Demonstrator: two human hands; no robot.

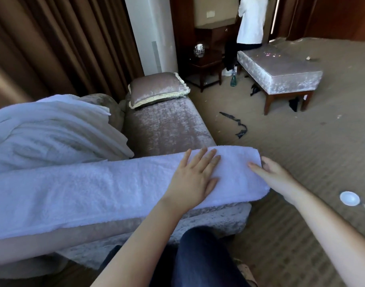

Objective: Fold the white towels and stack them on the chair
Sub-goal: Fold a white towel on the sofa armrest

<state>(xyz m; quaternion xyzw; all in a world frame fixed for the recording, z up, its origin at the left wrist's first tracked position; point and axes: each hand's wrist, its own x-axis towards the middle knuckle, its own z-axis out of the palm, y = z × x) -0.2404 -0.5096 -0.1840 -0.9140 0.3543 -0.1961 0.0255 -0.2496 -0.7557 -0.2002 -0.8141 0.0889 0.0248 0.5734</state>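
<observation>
A white towel (pixel 98 187), folded into a long strip, lies across the near arm of a velvet chair (pixel 167 129). My left hand (pixel 195 177) rests flat on the towel near its right end, fingers spread. My right hand (pixel 274 175) touches that right end from the side; its thumb sits at the far corner and a finger lies on top. A loose heap of white towels (pixel 49 133) lies bunched on the chair at the left.
A velvet cushion (pixel 156 89) sits at the back of the chair seat. A padded stool (pixel 281 69) stands on the carpet at the right, a person in white behind it. A black strap (pixel 237 126) and a white disc (pixel 349 198) lie on the floor.
</observation>
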